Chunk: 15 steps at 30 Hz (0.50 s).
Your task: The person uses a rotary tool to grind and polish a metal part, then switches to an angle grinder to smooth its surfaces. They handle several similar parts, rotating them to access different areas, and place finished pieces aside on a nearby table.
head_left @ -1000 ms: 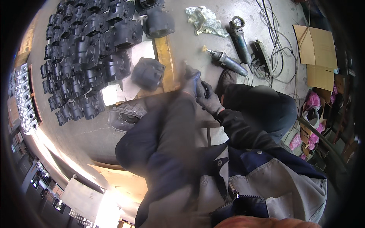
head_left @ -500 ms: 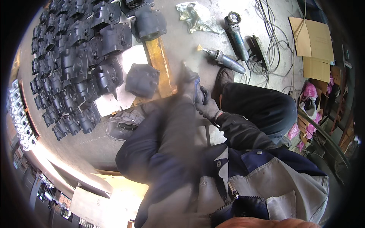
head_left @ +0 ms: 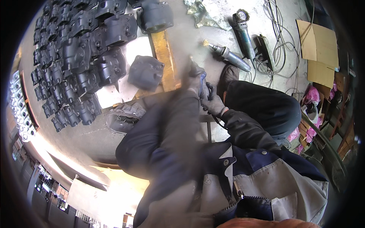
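Both gloved hands and the tool they hold ride slightly up and rightward in view since half a second ago, along with nearly everything around them, so most of the shift looks like the camera's own. Beside the near end of the yellow wooden beam (head_left: 164, 57), on its right, is that slim handheld power tool (head_left: 205, 90), dark with a blue strip along its body; its narrow tip is blurred. The left hand (head_left: 194, 83), in a greyish glove, closes round the tool's front, though its fingers are smeared, and the right hand (head_left: 215, 105), in a grey knit glove, clamps the rear with curled fingers. Just left of the beam lies a single matte black casting (head_left: 146, 73), squarish with bolt lugs at its corners; farther left, rows of similar housings (head_left: 76, 53), hollow, rounded and flanged, crowd together. Right of the beam, on smooth grey floor (head_left: 213, 36), rest a grey-blue straight grinder (head_left: 232, 59) with a frayed, tan brush end and, beyond it, a teal-and-black angle grinder (head_left: 244, 36) with a round bristled wheel. Crumpled, mottled sheeting (head_left: 205, 16) lies right of the beam's far end; well to its right are looping black cables (head_left: 279, 38) and creased brown cardboard (head_left: 317, 41).
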Available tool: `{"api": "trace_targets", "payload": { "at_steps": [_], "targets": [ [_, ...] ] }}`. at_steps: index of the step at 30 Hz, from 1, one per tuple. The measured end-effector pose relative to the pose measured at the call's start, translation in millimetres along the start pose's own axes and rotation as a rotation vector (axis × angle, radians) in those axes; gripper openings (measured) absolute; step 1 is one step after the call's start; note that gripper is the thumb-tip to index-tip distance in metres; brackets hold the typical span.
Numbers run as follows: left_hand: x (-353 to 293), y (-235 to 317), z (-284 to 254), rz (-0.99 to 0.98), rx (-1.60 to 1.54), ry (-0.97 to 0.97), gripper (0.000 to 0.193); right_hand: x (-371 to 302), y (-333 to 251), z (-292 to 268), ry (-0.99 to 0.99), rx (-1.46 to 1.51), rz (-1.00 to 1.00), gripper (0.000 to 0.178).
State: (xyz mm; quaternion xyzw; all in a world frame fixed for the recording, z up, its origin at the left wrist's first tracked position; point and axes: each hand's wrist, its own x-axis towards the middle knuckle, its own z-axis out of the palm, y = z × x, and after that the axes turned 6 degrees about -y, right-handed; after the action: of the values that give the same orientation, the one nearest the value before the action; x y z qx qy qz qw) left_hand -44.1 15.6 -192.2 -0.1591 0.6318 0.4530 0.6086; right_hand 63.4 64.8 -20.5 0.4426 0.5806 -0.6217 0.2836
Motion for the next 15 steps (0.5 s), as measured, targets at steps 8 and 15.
{"api": "trace_targets", "payload": {
  "at_steps": [8,15],
  "targets": [
    [-10,5,4,-0.053,0.002,-0.027,0.052,-2,1,-8,-0.053,-0.004,-0.005,0.105],
    [-58,39,6,-0.115,-0.008,0.118,0.068,-3,-11,-21,-0.114,0.113,-0.03,0.105]
  ]
}}
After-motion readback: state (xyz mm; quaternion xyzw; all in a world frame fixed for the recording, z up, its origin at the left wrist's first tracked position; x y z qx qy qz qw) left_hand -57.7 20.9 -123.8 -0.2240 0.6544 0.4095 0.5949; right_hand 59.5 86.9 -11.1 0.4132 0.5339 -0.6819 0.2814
